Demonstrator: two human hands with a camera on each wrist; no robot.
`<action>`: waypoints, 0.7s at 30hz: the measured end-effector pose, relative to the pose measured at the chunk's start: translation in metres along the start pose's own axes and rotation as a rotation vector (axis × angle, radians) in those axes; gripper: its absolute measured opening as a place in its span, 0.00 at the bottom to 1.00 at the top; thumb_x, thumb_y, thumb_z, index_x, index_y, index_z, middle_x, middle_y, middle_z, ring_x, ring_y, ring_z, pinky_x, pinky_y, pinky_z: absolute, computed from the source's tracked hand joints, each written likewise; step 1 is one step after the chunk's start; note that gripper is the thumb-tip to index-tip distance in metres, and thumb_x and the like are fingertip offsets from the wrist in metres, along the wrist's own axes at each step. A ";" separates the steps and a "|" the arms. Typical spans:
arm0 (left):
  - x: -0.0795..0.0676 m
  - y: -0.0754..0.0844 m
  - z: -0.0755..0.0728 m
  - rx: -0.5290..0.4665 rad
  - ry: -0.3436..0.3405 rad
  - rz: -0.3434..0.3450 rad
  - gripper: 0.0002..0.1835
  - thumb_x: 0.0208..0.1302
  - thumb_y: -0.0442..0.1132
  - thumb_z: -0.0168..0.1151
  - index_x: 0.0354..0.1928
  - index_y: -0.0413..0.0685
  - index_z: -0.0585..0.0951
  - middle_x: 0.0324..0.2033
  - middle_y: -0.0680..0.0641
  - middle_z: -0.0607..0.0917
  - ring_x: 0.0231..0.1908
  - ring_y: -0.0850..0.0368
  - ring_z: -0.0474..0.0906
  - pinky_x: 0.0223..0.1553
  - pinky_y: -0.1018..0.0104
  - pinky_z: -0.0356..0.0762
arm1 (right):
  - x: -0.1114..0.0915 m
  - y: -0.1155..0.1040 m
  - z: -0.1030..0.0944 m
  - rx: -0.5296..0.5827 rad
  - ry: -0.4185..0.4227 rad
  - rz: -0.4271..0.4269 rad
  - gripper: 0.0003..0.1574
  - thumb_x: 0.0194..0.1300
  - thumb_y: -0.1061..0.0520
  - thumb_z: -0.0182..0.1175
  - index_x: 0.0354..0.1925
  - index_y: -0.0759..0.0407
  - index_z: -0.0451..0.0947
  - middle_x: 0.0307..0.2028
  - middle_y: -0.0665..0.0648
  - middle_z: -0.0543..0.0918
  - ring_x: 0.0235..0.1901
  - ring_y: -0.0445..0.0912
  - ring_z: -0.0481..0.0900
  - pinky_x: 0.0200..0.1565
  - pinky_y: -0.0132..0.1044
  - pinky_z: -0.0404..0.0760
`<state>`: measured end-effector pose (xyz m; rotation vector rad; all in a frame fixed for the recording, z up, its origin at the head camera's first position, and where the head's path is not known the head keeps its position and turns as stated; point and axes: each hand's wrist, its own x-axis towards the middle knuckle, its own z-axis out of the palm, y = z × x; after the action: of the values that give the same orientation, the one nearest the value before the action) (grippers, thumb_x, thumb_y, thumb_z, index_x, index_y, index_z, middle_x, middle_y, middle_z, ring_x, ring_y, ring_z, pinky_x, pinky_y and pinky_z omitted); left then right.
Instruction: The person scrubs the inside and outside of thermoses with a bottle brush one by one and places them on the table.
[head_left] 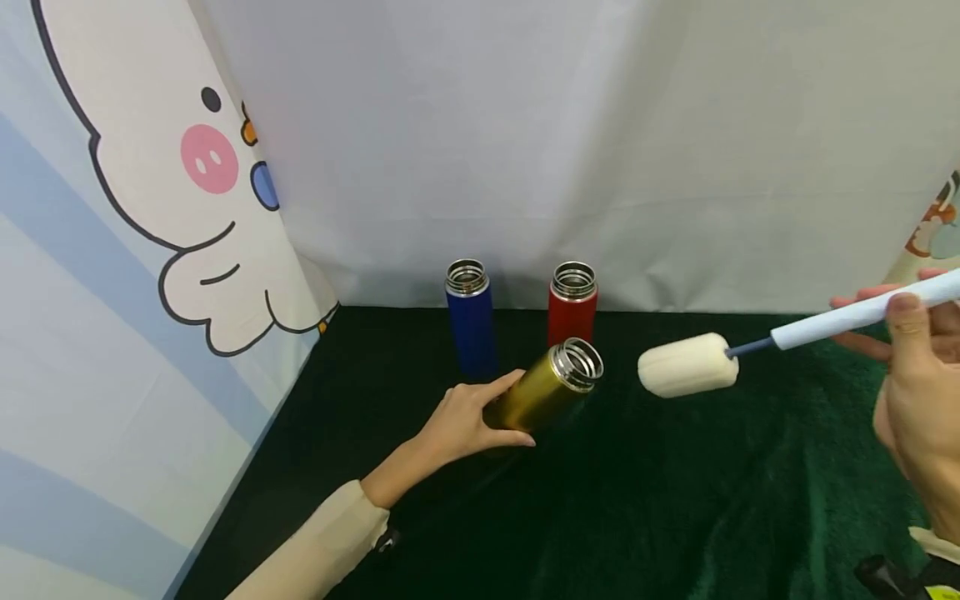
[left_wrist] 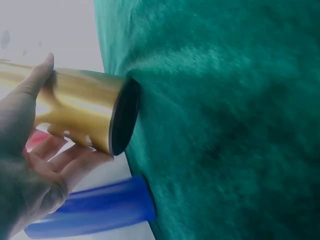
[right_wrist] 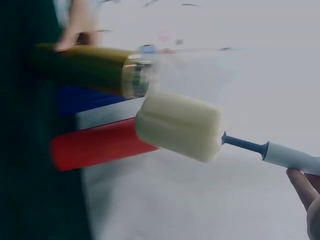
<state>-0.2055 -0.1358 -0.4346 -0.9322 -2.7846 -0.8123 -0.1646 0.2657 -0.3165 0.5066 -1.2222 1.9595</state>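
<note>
My left hand [head_left: 468, 425] grips a gold bottle [head_left: 536, 392] without a lid, its steel mouth tilted up toward the right. In the left wrist view the thumb lies along one side of the gold bottle [left_wrist: 85, 100] and the fingers along the other, near its black base. At the right, my right hand [head_left: 926, 375] holds a bottle brush [head_left: 847, 321] by its pale handle. The brush's cream sponge head [head_left: 688, 365] points left, a short gap from the gold bottle's mouth. In the right wrist view the sponge head [right_wrist: 180, 125] overlaps the red bottle.
A blue bottle [head_left: 471, 325] and a red bottle [head_left: 572, 308] stand upright behind the gold one, both with open steel mouths. Dark green cloth [head_left: 675, 492] covers the table. A white sheet [head_left: 637, 150] hangs at the back, and a cartoon-printed sheet [head_left: 150, 283] at the left.
</note>
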 end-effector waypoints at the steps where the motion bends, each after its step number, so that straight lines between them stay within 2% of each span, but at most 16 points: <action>1: 0.001 0.001 -0.001 0.012 -0.001 0.009 0.46 0.53 0.58 0.78 0.74 0.58 0.71 0.53 0.45 0.88 0.46 0.54 0.87 0.48 0.58 0.86 | -0.003 0.002 -0.002 0.010 -0.030 0.002 0.20 0.72 0.74 0.52 0.60 0.78 0.67 0.42 0.66 0.85 0.37 0.51 0.91 0.36 0.35 0.88; 5: 0.006 0.007 -0.002 0.075 0.002 0.056 0.46 0.53 0.61 0.77 0.73 0.61 0.71 0.51 0.47 0.89 0.40 0.56 0.87 0.40 0.61 0.86 | -0.017 0.013 -0.006 0.110 -0.125 0.043 0.18 0.68 0.82 0.47 0.56 0.84 0.67 0.40 0.69 0.87 0.36 0.55 0.91 0.35 0.40 0.89; 11: 0.010 0.012 0.002 0.107 -0.013 0.058 0.46 0.52 0.63 0.77 0.73 0.63 0.71 0.49 0.49 0.90 0.37 0.58 0.86 0.37 0.66 0.84 | -0.028 0.017 -0.004 0.168 -0.182 0.106 0.16 0.71 0.81 0.43 0.55 0.82 0.67 0.42 0.71 0.86 0.38 0.57 0.91 0.37 0.42 0.89; 16: 0.009 0.015 0.004 0.130 -0.041 0.086 0.46 0.53 0.63 0.76 0.74 0.62 0.70 0.49 0.49 0.90 0.36 0.59 0.86 0.36 0.67 0.84 | -0.033 0.022 0.005 0.242 -0.177 0.143 0.16 0.74 0.78 0.42 0.57 0.79 0.66 0.43 0.71 0.84 0.40 0.58 0.90 0.40 0.45 0.88; 21: 0.010 0.018 0.005 0.142 -0.062 0.104 0.47 0.53 0.63 0.76 0.74 0.62 0.70 0.50 0.50 0.90 0.36 0.60 0.85 0.35 0.68 0.83 | -0.033 0.027 0.019 0.323 -0.108 0.092 0.15 0.74 0.76 0.43 0.57 0.78 0.64 0.43 0.72 0.83 0.41 0.61 0.89 0.43 0.48 0.88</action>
<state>-0.2026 -0.1161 -0.4280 -1.0827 -2.7741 -0.5724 -0.1654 0.2287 -0.3456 0.7380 -1.0115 2.2482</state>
